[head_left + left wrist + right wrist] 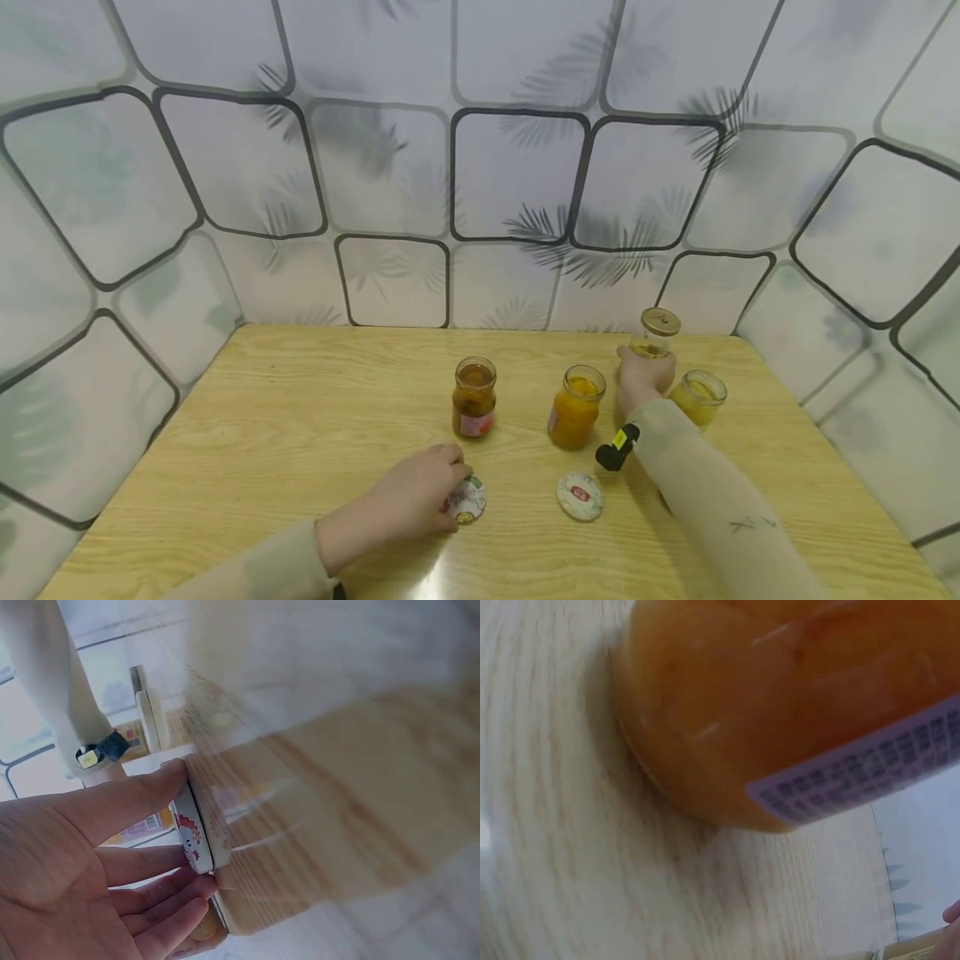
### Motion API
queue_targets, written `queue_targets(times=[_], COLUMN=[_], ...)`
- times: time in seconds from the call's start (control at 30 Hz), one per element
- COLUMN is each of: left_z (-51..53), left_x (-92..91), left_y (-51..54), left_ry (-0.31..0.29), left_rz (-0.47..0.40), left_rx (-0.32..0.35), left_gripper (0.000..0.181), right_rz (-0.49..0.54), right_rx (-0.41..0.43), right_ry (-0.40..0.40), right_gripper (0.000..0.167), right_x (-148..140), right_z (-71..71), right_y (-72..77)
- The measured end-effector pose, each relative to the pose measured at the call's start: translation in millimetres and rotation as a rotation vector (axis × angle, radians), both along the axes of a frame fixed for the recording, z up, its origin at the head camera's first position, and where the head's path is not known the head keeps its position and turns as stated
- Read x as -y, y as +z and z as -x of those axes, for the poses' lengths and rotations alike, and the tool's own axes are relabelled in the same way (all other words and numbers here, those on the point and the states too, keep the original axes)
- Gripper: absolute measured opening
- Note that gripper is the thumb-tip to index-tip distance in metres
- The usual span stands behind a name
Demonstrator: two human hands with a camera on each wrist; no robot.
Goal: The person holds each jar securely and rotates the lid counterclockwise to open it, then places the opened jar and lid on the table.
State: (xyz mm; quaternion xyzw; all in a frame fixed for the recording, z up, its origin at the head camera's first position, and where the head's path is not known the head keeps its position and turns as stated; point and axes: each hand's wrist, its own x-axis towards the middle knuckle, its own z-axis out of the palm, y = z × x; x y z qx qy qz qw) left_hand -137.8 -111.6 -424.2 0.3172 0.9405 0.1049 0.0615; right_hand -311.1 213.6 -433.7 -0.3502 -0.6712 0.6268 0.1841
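Observation:
My left hand [416, 492] pinches a round printed jar lid [468, 502] by its edge, low over the table. Thumb and fingers hold the lid [192, 832] in the left wrist view too. At the back right, my right hand [647, 375] grips a glass jar with a gold lid [661, 322]; the hand hides most of the jar. An open jar of orange contents [576, 412] stands left of that wrist and fills much of the right wrist view. An open jar with yellowish contents [697, 400] is partly behind my right forearm.
An open jar of brown contents [474, 400] stands beyond my left hand. A second printed lid [580, 497] lies flat between my arms. The wooden table [300, 392] ends against patterned fabric walls [517, 175] at the back and sides.

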Motion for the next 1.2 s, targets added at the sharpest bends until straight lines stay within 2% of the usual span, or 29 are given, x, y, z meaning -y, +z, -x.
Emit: queue_targets(times=[0.27, 0.7, 0.93, 1.03, 1.2], left_z=[-0.2, 0.0, 1.3, 1.4, 0.7], left_x=[0.6, 0.7, 0.8, 1.0, 1.0], left_y=[-0.9, -2.4, -3.7, -4.2, -3.7], left_ry=[-0.004, -0.001, 0.002, 0.002, -0.002], left_rz=[-0.010, 0.001, -0.008, -0.008, 0.000], left_rx=[-0.011, -0.008, -0.011, -0.008, -0.007], left_gripper=[0.063, 0.064, 0.064, 0.064, 0.064], right_rz=[-0.003, -0.060, -0.076, -0.114, -0.165], right_rx=[0.000, 0.023, 0.024, 0.018, 0.010], right_ry=[0.002, 0.040, 0.113, 0.139, 0.224], right_gripper=[0.070, 0.055, 0.052, 0.049, 0.052], right_x=[-1, 2, 3, 3, 5], right_z=[2.4, 2.4, -0.7, 1.0, 3.2], right_y=[-1.0, -0.2, 7.7, 12.5, 30.4])
